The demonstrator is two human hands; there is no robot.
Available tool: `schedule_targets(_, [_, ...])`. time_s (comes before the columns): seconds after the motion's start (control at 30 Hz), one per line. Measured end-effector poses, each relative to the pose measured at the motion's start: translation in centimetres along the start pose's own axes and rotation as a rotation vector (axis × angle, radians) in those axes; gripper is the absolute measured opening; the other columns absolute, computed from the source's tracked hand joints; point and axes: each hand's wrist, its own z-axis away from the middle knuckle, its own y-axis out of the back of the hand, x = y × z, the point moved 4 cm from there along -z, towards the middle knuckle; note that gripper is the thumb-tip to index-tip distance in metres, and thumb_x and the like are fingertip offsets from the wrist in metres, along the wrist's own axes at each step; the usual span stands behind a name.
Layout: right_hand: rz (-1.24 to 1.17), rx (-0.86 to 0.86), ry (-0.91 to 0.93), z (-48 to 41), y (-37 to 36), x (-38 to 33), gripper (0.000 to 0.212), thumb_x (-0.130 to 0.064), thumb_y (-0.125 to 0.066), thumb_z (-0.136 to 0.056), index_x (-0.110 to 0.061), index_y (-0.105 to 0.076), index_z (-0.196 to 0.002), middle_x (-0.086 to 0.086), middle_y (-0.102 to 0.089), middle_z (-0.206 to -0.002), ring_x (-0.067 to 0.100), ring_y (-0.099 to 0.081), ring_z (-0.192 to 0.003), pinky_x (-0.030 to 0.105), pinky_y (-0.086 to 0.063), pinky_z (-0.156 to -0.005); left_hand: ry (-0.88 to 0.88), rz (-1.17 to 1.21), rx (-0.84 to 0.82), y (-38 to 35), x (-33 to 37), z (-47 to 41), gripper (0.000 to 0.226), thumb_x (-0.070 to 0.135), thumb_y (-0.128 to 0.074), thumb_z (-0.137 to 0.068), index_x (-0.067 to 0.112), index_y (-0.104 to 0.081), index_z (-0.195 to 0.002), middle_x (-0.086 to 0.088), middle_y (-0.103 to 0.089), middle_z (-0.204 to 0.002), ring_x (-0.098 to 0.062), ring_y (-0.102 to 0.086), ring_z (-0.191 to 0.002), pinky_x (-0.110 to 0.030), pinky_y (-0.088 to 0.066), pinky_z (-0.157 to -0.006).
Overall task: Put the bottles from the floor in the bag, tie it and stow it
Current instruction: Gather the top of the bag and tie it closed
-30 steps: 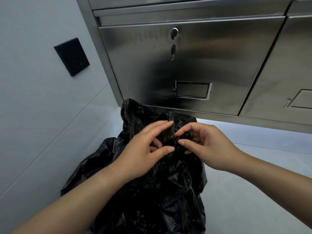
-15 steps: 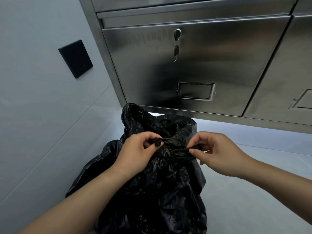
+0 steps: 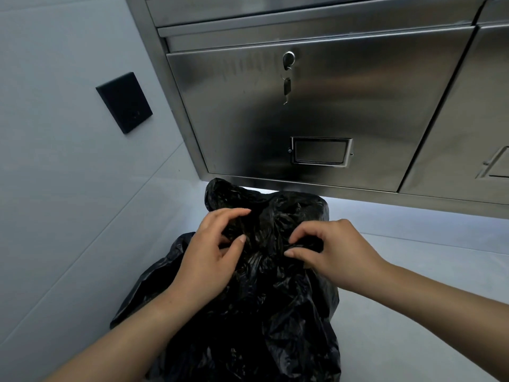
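A crumpled black plastic bag (image 3: pixel 261 312) stands on the pale floor in front of me, its top gathered into folds. My left hand (image 3: pixel 212 255) rests on the left of the gathered top, its fingers spread and pressing into the plastic. My right hand (image 3: pixel 330 252) pinches a twisted strip of the bag's top between thumb and fingers. No bottles are in view; the bag's contents are hidden.
A stainless steel cabinet door (image 3: pixel 316 111) with a lock, a hanging key (image 3: pixel 287 86) and a label holder (image 3: pixel 321 151) rises just behind the bag. A second steel door (image 3: pixel 473 119) is to the right. A grey wall with a black plate (image 3: pixel 124 102) stands on the left.
Both hands pulled two strips of the bag's top apart, then came back toward each other. The left hand's fingers have loosened and spread over the plastic; the right still pinches its strip.
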Motion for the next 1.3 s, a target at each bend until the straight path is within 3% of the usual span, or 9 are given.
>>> schedule_targets(0.1, [0.042, 0.038, 0.028, -0.3, 0.2, 0.0, 0.010, -0.036, -0.074, -0.075, -0.032, -0.066, -0.080, -0.018, -0.059, -0.054, 0.005, -0.059, -0.056, 0.012, -0.042, -0.053, 0.017, 0.018, -0.034, 0.3, -0.2, 0.0, 0.030, 0.015, -0.059, -0.087, 0.039, -0.061, -0.104, 0.013, -0.062, -0.105, 0.002, -0.059, -0.094, -0.002, -0.043, -0.069])
schedule_targets(0.23, [0.093, 0.075, 0.126, -0.7, 0.6, -0.6, 0.011, -0.030, -0.075, -0.076, -0.023, -0.071, -0.083, -0.025, -0.056, -0.062, -0.012, -0.053, -0.057, 0.003, -0.036, -0.056, 0.028, 0.039, -0.126, 0.5, -0.2, -0.3, 0.022, 0.036, -0.067, -0.078, 0.045, -0.063, -0.098, 0.015, -0.062, -0.101, 0.005, -0.060, -0.093, -0.004, -0.047, -0.070])
schedule_targets(0.4, [0.167, 0.042, 0.192, -0.3, 0.5, -0.8, 0.014, -0.031, -0.074, -0.076, -0.020, -0.071, -0.084, -0.007, -0.068, -0.078, 0.001, -0.053, -0.065, 0.010, -0.037, -0.063, 0.051, -0.092, -0.376, 0.0, -1.1, -0.6, 0.023, 0.036, -0.069, -0.080, 0.054, -0.061, -0.091, 0.022, -0.062, -0.100, 0.008, -0.062, -0.091, -0.008, -0.050, -0.078])
schedule_targets(0.53, [0.129, 0.052, 0.140, -0.1, 0.5, -0.4, 0.016, -0.031, -0.077, -0.073, -0.020, -0.073, -0.084, -0.014, -0.067, -0.077, -0.005, -0.055, -0.065, 0.003, -0.038, -0.064, 0.031, -0.215, -0.449, 0.2, -1.5, -0.4, 0.016, 0.039, -0.070, -0.079, 0.048, -0.065, -0.091, 0.030, -0.063, -0.085, 0.012, -0.059, -0.087, -0.007, -0.046, -0.074])
schedule_targets(0.67, [0.009, 0.058, 0.007, 0.2, 0.5, 0.6, 0.012, -0.031, -0.080, -0.068, -0.029, -0.074, -0.079, -0.033, -0.060, -0.055, -0.012, -0.059, -0.060, 0.003, -0.043, -0.061, 0.047, -0.139, -0.421, 0.2, -1.5, -0.2, 0.015, 0.038, -0.074, -0.075, 0.049, -0.064, -0.073, 0.038, -0.064, -0.075, 0.014, -0.060, -0.067, -0.003, -0.040, -0.062])
schedule_targets(0.77, [-0.157, 0.069, -0.106, 0.3, 0.6, 1.2, 0.014, -0.031, -0.081, -0.065, -0.038, -0.070, -0.069, -0.020, -0.068, -0.060, 0.010, -0.063, -0.048, 0.017, -0.051, -0.052, 0.147, 0.033, -0.348, 0.4, -1.9, -0.2, 0.012, 0.050, -0.075, -0.061, 0.046, -0.070, -0.071, 0.026, -0.072, -0.076, 0.009, -0.065, -0.072, -0.002, -0.043, -0.066])
schedule_targets(0.87, [-0.289, 0.088, -0.159, 0.2, 0.9, 1.5, 0.012, -0.024, -0.082, -0.066, -0.030, -0.072, -0.067, -0.009, -0.071, -0.060, 0.017, -0.066, -0.051, 0.023, -0.053, -0.048, 0.261, 0.266, -0.255, 0.8, -2.2, -0.4, 0.022, 0.050, -0.074, -0.050, 0.037, -0.074, -0.067, 0.015, -0.074, -0.068, 0.006, -0.066, -0.064, -0.004, -0.045, -0.063])
schedule_targets(1.0, [-0.348, 0.069, -0.184, 0.8, 1.0, 1.8, 0.011, -0.016, -0.081, -0.068, -0.022, -0.072, -0.065, -0.009, -0.068, -0.053, 0.009, -0.064, -0.047, 0.016, -0.049, -0.045, 0.339, 0.398, -0.170, 0.5, -2.1, -0.1, 0.003, 0.029, -0.075, -0.063, 0.031, -0.076, -0.062, 0.013, -0.072, -0.061, 0.006, -0.063, -0.058, -0.004, -0.045, -0.058])
schedule_targets(1.3, [-0.272, 0.113, -0.283, 2.1, 4.1, 5.2, 0.017, -0.012, -0.077, -0.073, -0.024, -0.071, -0.064, -0.005, -0.067, -0.051, 0.007, -0.058, -0.042, 0.019, -0.049, -0.048, 0.476, 0.267, 0.026, 4.9, -5.6, -0.1, 0.020, 0.016, -0.070, -0.079, 0.027, -0.074, -0.063, 0.017, -0.072, -0.060, 0.005, -0.063, -0.055, -0.007, -0.051, -0.062])
